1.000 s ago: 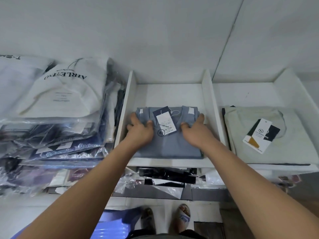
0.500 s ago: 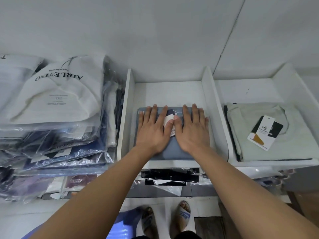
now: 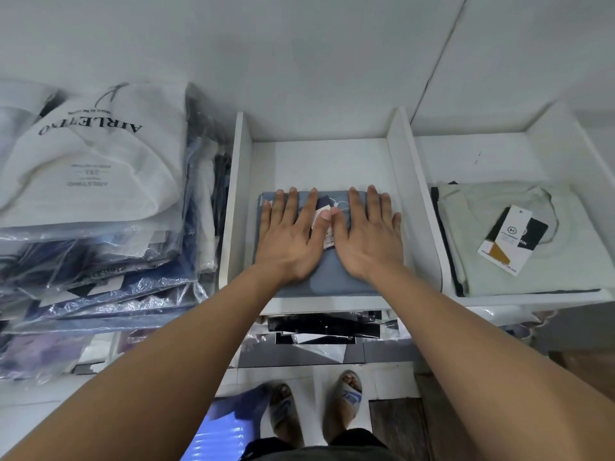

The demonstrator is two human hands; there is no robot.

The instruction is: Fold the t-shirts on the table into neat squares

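**A:** What is stored at the left?

**B:** A stack of bagged garments (image 3: pixel 100 261) is piled there, just beside the white shelf (image 3: pixel 237 194). It is topped by a white garment (image 3: pixel 100 168) with printed lettering.

**A:** And in the shelf itself?

**B:** The middle compartment (image 3: pixel 316 158) is occupied by one folded blue t-shirt (image 3: pixel 336 282), laid flat toward the front edge. A hang tag (image 3: pixel 328 240) is partly covered on top of it. In the right compartment (image 3: pixel 482 154) a folded pale green t-shirt (image 3: pixel 572 261) is laid, with a card tag (image 3: pixel 509 242) resting on it.

**A:** How are the hands placed?

**B:** The left hand (image 3: pixel 289 237) and the right hand (image 3: pixel 369 237) are pressed palm-down on the blue t-shirt. The fingers are straight and slightly spread, and the thumbs are nearly touching over the hang tag. Nothing is gripped. Both arms are extended forward.

**A:** What else is seen?

**B:** A plain white wall (image 3: pixel 299 61) is seen behind the shelf. Dark and clear packets (image 3: pixel 326 326) are stored under the middle compartment. Two sandalled feet (image 3: pixel 316 407) are seen on the floor (image 3: pixel 392 424) below.
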